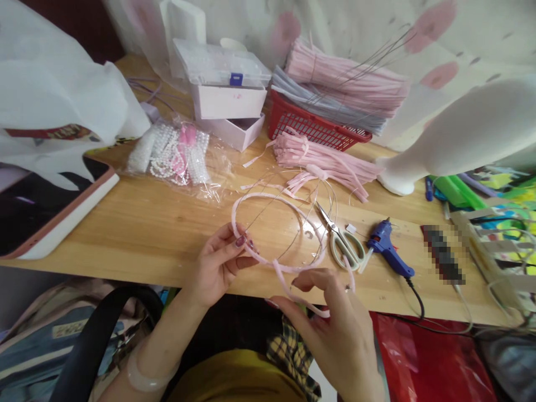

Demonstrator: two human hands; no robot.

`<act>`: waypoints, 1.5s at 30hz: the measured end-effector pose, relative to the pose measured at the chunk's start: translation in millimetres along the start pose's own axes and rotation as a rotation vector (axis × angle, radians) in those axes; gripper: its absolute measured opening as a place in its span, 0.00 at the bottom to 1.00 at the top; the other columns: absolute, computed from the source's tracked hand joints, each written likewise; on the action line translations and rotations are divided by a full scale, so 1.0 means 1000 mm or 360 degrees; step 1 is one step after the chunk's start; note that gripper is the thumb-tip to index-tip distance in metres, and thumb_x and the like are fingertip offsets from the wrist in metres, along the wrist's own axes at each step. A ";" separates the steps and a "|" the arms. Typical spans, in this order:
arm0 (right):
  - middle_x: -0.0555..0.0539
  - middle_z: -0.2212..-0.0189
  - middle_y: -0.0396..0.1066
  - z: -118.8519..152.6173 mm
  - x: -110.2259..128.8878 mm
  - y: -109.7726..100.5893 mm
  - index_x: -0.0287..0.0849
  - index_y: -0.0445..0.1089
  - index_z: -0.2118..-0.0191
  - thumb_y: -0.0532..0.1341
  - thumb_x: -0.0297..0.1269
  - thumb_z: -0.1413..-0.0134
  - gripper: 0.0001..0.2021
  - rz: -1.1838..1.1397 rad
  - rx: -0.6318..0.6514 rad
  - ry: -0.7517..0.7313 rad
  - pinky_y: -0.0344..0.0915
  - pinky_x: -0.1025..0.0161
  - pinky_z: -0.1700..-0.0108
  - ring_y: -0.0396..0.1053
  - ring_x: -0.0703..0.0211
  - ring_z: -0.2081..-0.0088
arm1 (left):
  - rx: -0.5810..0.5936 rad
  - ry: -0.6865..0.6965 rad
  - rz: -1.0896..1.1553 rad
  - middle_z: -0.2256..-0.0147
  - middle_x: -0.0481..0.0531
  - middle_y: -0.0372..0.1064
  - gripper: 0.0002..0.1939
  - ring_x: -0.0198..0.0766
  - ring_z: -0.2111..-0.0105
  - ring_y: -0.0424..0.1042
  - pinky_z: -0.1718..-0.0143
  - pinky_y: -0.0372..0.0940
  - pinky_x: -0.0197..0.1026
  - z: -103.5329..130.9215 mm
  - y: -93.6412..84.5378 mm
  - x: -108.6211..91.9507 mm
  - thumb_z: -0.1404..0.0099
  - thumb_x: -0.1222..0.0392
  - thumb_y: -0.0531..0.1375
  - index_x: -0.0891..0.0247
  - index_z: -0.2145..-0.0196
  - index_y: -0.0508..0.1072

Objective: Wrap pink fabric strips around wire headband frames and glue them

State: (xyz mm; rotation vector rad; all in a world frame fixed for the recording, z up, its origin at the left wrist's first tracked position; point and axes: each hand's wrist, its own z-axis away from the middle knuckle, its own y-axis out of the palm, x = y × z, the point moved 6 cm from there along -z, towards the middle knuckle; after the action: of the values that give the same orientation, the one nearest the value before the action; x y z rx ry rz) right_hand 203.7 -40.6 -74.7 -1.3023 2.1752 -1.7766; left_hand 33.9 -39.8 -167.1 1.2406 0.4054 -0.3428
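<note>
**Bending pink hoop at front edge of bench**

Watching head cam feed. Left hand (221, 262) pinches the pink chenille hoop (268, 234) betw. thumb & fingertips at hoop's left side, just over the bench (138, 223) front edge. Right hand (335, 324) grips the hoop's loose pink tail low at front, fingers curled round it, hand hanging off the front edge. Thin wire runs across inside the hoop. Hoop sits raised/tilted over front-centre of bench; can't tell if far side touches wood.

Nearby: scissors (341, 240) w/ pale handles just right of hoop, blades pointing to back. Blue glue gun (387, 248) right of scissors, cord trailing off front edge. Loose pink stems (326, 162) behind hoop, mid-bench. Red basket (312, 128) at back holds stacked pink & grey stems. White box stack (228, 95) back-centre, clear lidded case on top. Bag of pearl beads (176, 156) left of centre. Tablet (46, 218) at left edge. White foam head form (460, 139) lying toward right-back.
</note>
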 end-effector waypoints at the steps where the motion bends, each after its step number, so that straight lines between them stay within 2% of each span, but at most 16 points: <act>1: 0.50 0.69 0.75 0.002 0.000 0.002 0.47 0.64 0.59 0.63 0.45 0.35 0.10 -0.0024 0.0001 -0.0005 0.69 0.62 0.65 0.75 0.56 0.68 | 0.0001 -0.0001 -0.0005 0.72 0.45 0.76 0.12 0.30 0.73 0.78 0.69 0.76 0.29 0.000 0.000 0.000 0.49 0.65 0.76 0.65 0.68 0.77; 4: 0.51 0.69 0.77 0.003 0.001 0.003 0.48 0.67 0.57 0.61 0.33 0.34 0.03 -0.0148 0.0063 -0.0015 0.70 0.64 0.64 0.77 0.59 0.68 | -0.0004 -0.0009 -0.0020 0.72 0.45 0.76 0.12 0.31 0.73 0.78 0.69 0.77 0.30 0.000 -0.001 0.000 0.48 0.66 0.75 0.65 0.69 0.77; 9: 0.53 0.68 0.79 -0.002 -0.002 0.000 0.48 0.71 0.55 0.60 0.27 0.35 0.08 -0.0380 0.0166 0.0082 0.69 0.69 0.68 0.76 0.64 0.71 | -0.0014 -0.0012 -0.0024 0.73 0.45 0.75 0.13 0.30 0.73 0.77 0.69 0.77 0.30 0.001 -0.001 -0.001 0.50 0.65 0.76 0.65 0.69 0.77; 15: 0.51 0.71 0.78 -0.003 -0.013 -0.001 0.46 0.76 0.62 0.62 0.31 0.37 0.05 -0.0479 0.0083 0.0312 0.65 0.67 0.72 0.73 0.64 0.73 | 0.0022 -0.0011 -0.0017 0.73 0.44 0.76 0.13 0.29 0.74 0.77 0.69 0.77 0.29 0.001 0.001 -0.001 0.50 0.64 0.77 0.65 0.69 0.78; 19: 0.50 0.73 0.77 -0.002 -0.021 0.001 0.46 0.77 0.64 0.63 0.36 0.37 0.05 -0.0560 0.0128 0.0494 0.63 0.65 0.74 0.73 0.61 0.73 | 0.0036 -0.0022 -0.0048 0.73 0.44 0.77 0.13 0.29 0.73 0.78 0.68 0.77 0.28 0.002 0.002 -0.001 0.49 0.64 0.76 0.64 0.69 0.78; 27: 0.53 0.80 0.71 -0.012 -0.022 -0.005 0.45 0.77 0.68 0.64 0.37 0.38 0.07 -0.0602 0.0249 0.0536 0.57 0.66 0.78 0.62 0.66 0.80 | 0.0041 -0.0049 -0.0122 0.73 0.44 0.74 0.12 0.30 0.72 0.77 0.69 0.77 0.29 0.003 0.001 -0.003 0.47 0.65 0.75 0.63 0.69 0.76; 31: 0.53 0.79 0.70 -0.011 -0.028 -0.001 0.45 0.73 0.68 0.66 0.39 0.40 0.07 -0.0746 0.0245 0.0713 0.59 0.68 0.78 0.64 0.66 0.79 | 0.0065 -0.0059 -0.0151 0.74 0.44 0.74 0.12 0.30 0.73 0.77 0.69 0.76 0.28 0.003 0.003 -0.003 0.47 0.64 0.75 0.63 0.69 0.76; 34: 0.54 0.78 0.71 -0.008 -0.036 0.003 0.46 0.63 0.69 0.67 0.41 0.42 0.12 -0.0873 0.0160 0.0837 0.62 0.69 0.77 0.68 0.66 0.78 | 0.0095 -0.0061 -0.0174 0.74 0.44 0.75 0.12 0.30 0.73 0.77 0.70 0.76 0.27 0.004 0.003 -0.002 0.47 0.64 0.75 0.62 0.69 0.77; 37: 0.55 0.78 0.73 -0.003 -0.043 0.007 0.48 0.58 0.64 0.69 0.40 0.43 0.16 -0.1003 0.0047 0.0915 0.64 0.70 0.77 0.72 0.64 0.77 | 0.0121 -0.0035 -0.0215 0.72 0.44 0.75 0.10 0.30 0.71 0.77 0.69 0.74 0.26 0.006 0.003 -0.001 0.44 0.63 0.74 0.62 0.67 0.77; 41: 0.57 0.78 0.73 0.000 -0.046 0.012 0.49 0.59 0.51 0.69 0.39 0.43 0.20 -0.1105 0.0047 0.0925 0.62 0.71 0.80 0.71 0.64 0.79 | 0.0115 0.0021 -0.0291 0.72 0.45 0.74 0.11 0.31 0.69 0.77 0.69 0.73 0.27 0.007 0.001 -0.001 0.43 0.62 0.73 0.61 0.65 0.76; 43: 0.57 0.78 0.73 0.000 -0.047 0.012 0.48 0.61 0.49 0.68 0.39 0.43 0.20 -0.1136 0.0087 0.0884 0.63 0.70 0.78 0.71 0.64 0.78 | 0.0139 0.0035 -0.0320 0.72 0.45 0.73 0.10 0.32 0.69 0.76 0.67 0.73 0.29 0.008 0.004 -0.002 0.42 0.61 0.73 0.61 0.65 0.76; 45: 0.55 0.77 0.74 0.000 -0.047 0.011 0.46 0.66 0.53 0.68 0.40 0.42 0.15 -0.1146 0.0151 0.0827 0.66 0.69 0.75 0.72 0.64 0.76 | 0.0183 0.0062 -0.0344 0.72 0.45 0.73 0.09 0.32 0.69 0.76 0.67 0.73 0.30 0.009 0.008 -0.003 0.41 0.61 0.73 0.60 0.66 0.76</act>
State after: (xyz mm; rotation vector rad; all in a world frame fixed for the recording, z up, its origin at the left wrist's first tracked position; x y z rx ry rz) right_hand 227.5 -11.8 -104.6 -1.9456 1.8960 -2.6959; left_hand 35.7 -45.6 -156.1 1.3203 0.5617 -0.5328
